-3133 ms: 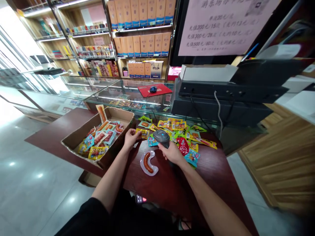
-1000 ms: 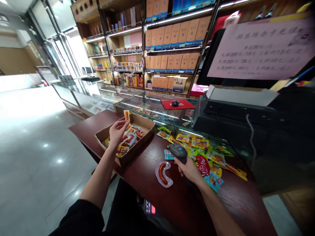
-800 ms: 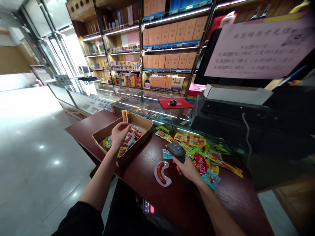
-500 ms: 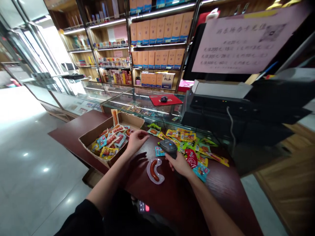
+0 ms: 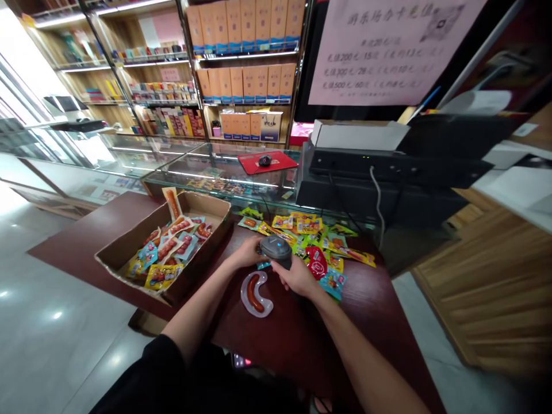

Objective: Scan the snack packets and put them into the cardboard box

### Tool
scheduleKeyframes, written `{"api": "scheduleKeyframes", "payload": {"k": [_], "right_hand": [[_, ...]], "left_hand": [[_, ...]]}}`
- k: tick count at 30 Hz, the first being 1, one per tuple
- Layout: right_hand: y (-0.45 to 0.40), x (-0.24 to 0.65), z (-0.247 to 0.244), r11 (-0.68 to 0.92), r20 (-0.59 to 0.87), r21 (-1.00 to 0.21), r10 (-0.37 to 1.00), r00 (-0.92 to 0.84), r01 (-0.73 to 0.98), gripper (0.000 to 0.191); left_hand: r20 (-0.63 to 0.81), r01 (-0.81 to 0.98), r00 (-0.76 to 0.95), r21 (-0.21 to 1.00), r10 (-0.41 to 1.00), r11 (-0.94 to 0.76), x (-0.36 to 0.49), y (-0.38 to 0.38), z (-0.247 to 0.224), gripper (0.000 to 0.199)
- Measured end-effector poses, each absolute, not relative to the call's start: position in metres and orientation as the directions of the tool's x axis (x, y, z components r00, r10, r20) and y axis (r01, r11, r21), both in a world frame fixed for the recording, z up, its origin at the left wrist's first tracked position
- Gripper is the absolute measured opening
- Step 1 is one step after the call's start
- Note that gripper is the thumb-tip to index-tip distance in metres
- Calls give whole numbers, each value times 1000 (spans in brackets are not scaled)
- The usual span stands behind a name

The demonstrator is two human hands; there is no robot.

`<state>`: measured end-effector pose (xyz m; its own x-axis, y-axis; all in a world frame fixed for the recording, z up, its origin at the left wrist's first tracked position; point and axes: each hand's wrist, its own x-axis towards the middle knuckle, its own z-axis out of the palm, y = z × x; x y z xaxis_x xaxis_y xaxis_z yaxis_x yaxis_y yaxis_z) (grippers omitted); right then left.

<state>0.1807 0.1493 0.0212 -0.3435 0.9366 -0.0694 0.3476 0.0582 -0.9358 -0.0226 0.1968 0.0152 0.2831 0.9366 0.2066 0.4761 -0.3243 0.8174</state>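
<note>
My right hand (image 5: 296,277) grips a dark handheld barcode scanner (image 5: 276,248), its head pointing down over the dark red table (image 5: 302,333). My left hand (image 5: 246,253) reaches in from the left, its fingers curled on a small blue snack packet (image 5: 263,265) just under the scanner head. A curved sausage in a clear pack (image 5: 255,294) lies on the table directly in front of both hands. An open cardboard box (image 5: 129,247) with several snack packets stands to the left of my left hand.
A pile of colourful snack packets (image 5: 321,241) spreads right of the scanner. Behind it are a glass counter (image 5: 215,172) with a red mouse pad (image 5: 267,161), and a black printer (image 5: 388,172) with a cable. Shelves of boxes line the back wall.
My left hand has left the cardboard box and moved right to the blue packet beside the scanner. My right hand keeps hold of the scanner. The view has turned back to the right.
</note>
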Motion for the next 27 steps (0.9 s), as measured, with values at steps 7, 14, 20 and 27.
{"api": "scheduleKeyframes", "payload": {"k": [7,14,20,27], "right_hand": [[149,181,21,60,-81,-918,939,-333,392,28],[148,181,23,39,-101,-920,938,-332,390,27],[148,180,25,14,-117,-923,942,-314,385,28],[148,180,23,28,-106,-920,943,-317,391,27]], "left_hand": [[98,456,190,872,977,-176,-27,206,12,35],[-26,-57,-208,998,978,14,-42,214,-3,41],[-97,-220,-384,975,918,11,-47,210,-13,56],[-111,-325,-380,945,918,-21,-47,204,-14,61]]}}
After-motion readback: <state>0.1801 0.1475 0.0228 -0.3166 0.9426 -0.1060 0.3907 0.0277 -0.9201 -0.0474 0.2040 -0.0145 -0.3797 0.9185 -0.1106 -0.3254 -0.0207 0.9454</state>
